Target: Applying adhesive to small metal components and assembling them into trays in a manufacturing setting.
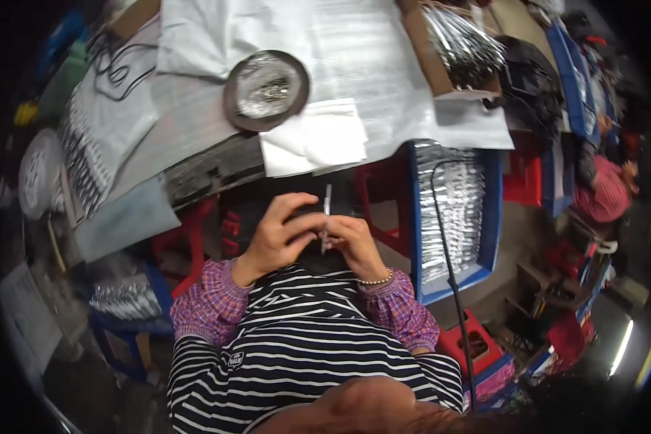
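Note:
A slim silver metal piece (328,198) stands nearly upright in front of my striped top. My right hand (356,248), with a beaded bracelet at its wrist, is closed on its lower part with thumb and fingers. From the other side my left hand (278,235) comes close, its fingers bent and apart, the fingertips beside or touching the piece. Slight blur hides whether they touch. The kind of piece is too small to make out. Beyond my hands, white paper sheets (315,137) lie at the table's near edge, beside a dark round dish (233,101) with small shiny bits.
A blue crate (493,217) of silver pieces stands at right, crossed by a thin black rod (452,282). On the table (369,50) are a cardboard box (419,54) of similar pieces and rows of them at left. Red stools (477,340) stand around; another person (602,189) sits far right.

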The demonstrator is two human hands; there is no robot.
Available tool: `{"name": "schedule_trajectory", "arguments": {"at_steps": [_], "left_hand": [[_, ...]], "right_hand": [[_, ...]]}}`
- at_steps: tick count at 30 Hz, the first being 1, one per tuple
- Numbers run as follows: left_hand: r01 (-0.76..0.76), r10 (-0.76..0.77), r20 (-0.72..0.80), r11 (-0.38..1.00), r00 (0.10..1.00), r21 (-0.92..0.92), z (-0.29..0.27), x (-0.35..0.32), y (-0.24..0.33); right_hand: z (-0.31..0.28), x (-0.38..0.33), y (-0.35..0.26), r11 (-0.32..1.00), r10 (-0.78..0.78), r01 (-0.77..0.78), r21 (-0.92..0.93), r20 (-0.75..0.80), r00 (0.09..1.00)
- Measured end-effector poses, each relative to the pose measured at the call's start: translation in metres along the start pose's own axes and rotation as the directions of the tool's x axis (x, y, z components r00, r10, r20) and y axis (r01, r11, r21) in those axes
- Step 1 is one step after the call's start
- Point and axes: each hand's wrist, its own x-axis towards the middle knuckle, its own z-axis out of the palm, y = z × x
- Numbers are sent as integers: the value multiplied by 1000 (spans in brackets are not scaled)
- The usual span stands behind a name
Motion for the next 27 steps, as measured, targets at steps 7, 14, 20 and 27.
{"name": "schedule_trajectory", "arguments": {"at_steps": [7,14,20,27], "left_hand": [[-169,169,8,985,986,15,5,-1,0],[263,-391,23,573,920,-776,10,-12,-18],[449,-535,203,382,820,-808,6,-10,-11],[471,-561,175,442,809,-763,13,-16,-7]], "right_hand": [[4,0,2,995,58,-58,81,5,998],[7,-3,1,988,21,-2,-155,122,992],[9,-6,-2,889,-251,244,-388,34,968],[10,4,-4,842,-378,338,-421,-12,926]]}}
